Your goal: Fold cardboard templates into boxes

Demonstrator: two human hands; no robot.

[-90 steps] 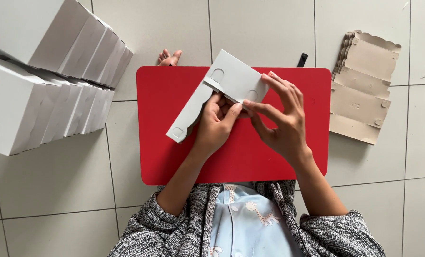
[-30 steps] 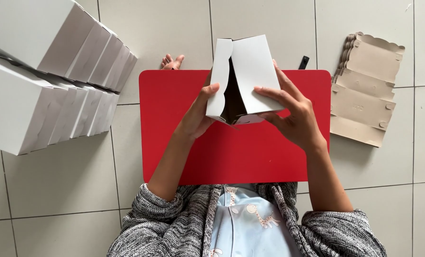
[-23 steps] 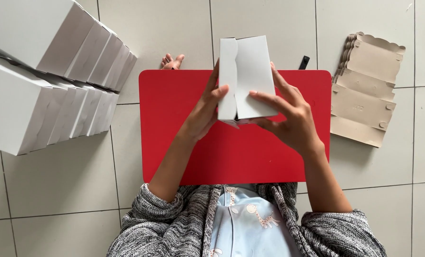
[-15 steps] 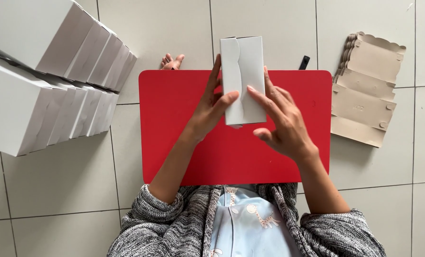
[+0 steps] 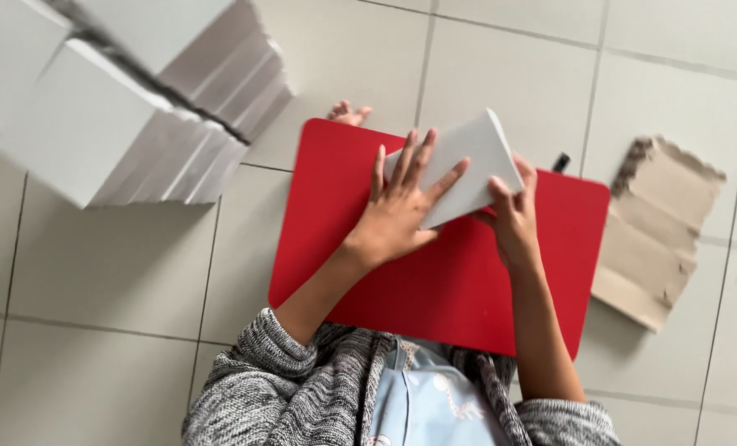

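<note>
Left hand lies flat w/ fingers spread wide, palm pressing down on the white cardboard box. Right hand grips the box's right edge, fingers curled round it, thumb on top. So both hands are on the box: left open & flat, right closed on the edge.

Box sits btwn the two hands, tilted, one corner pointing up & away from the person. It looks folded nearly flat; can't tell if any flap is open underneath.

Under the hands is a red tabletop, a small board w/ rounded corners, resting over the person's lap. Toes show just past its far left corner, beyond the left hand. A small black object pokes out at the far edge, just beyond the right hand; too small to tell what it is.

Well to the left of the left hand: stacks of white boxes on the tiled floor. To the right of the right hand, beside the tabletop: pile of brown cardboard sheets on the floor. Near side: grey knit sleeves.
</note>
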